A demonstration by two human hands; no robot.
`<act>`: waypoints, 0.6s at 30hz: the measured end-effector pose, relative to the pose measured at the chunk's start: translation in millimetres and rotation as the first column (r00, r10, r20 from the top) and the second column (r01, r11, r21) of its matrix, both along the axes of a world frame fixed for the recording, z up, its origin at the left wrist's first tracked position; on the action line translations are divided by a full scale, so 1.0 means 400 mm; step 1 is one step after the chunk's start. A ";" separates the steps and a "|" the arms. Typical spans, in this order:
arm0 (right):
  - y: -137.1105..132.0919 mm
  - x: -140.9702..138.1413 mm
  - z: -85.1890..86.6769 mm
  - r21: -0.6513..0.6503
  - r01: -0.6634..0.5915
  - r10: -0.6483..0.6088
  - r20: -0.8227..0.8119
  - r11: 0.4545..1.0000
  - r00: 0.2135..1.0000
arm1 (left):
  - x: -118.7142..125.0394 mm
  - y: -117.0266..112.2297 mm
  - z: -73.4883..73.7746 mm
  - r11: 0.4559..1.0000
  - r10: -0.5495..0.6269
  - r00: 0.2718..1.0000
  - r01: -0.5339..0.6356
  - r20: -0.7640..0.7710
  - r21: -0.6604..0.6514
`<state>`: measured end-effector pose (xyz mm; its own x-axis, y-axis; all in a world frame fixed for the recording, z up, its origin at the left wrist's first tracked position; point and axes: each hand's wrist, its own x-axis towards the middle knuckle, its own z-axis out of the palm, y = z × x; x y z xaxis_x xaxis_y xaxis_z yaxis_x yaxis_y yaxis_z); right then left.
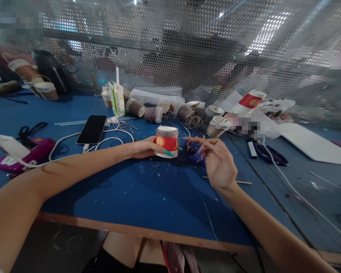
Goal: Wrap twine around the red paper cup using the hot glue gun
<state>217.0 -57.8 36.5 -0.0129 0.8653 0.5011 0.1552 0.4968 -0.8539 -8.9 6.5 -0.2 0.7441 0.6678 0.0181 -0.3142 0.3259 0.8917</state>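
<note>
My left hand (146,147) is wrapped round a small paper cup (166,143), red with a gold emblem and a white base. A grey-brown band runs round the cup's top, just above the tabletop. My right hand (220,163) is raised right of the cup, its fingers apart and bent, the index finger stretched towards the cup. I see nothing gripped in it. Behind those fingers lies a dark blue object (197,157), partly hidden and too unclear to name. A thin wooden stick (244,182) lies beneath my right hand.
Left are a phone (91,129) on a white cable and a purple device (25,155). Behind stand a drink carton (118,98) with a straw and several twine-wrapped cups (153,114). Dark-handled scissors (268,153) and a white board (315,144) lie right. Perforated mesh (170,45) closes the back.
</note>
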 end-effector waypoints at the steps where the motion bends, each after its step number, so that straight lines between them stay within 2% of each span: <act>1: 0.004 0.002 0.001 0.009 0.030 -0.030 -0.030 1.000 0.999 | 0.000 0.000 0.001 1.000 0.005 1.000 -0.005 -0.004 0.000; 4: 0.000 0.006 -0.001 0.056 -0.016 0.016 0.013 0.998 1.000 | 0.004 -0.002 0.001 1.000 0.024 1.000 -0.024 -0.008 0.000; 6: -0.014 0.006 -0.006 0.063 -0.106 0.093 0.176 0.992 0.980 | 0.009 -0.004 0.000 0.999 0.043 0.999 -0.043 -0.005 -0.004; 8: -0.030 0.005 -0.011 0.058 -0.181 0.149 0.355 0.982 0.923 | 0.014 -0.007 0.000 0.998 0.058 0.998 -0.058 -0.003 -0.009; 11: -0.043 0.002 -0.014 0.072 -0.232 0.171 0.476 0.970 0.863 | 0.018 -0.011 0.001 0.997 0.074 0.997 -0.074 -0.004 0.006; 15: -0.039 0.002 -0.019 0.073 -0.169 0.128 0.394 0.983 0.910 | 0.021 -0.014 -0.001 0.995 0.093 0.995 -0.093 -0.017 0.027; 18: -0.022 0.015 -0.027 0.151 0.000 -0.043 0.282 0.989 0.958 | 0.026 -0.015 -0.001 0.986 0.161 0.987 -0.159 -0.026 0.051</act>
<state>223.2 -66.8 25.5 -0.1553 0.7836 0.6015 0.3929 0.6077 -0.6902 1.4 0.3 -0.7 0.6286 0.7770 0.0329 -0.3316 0.2296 0.9151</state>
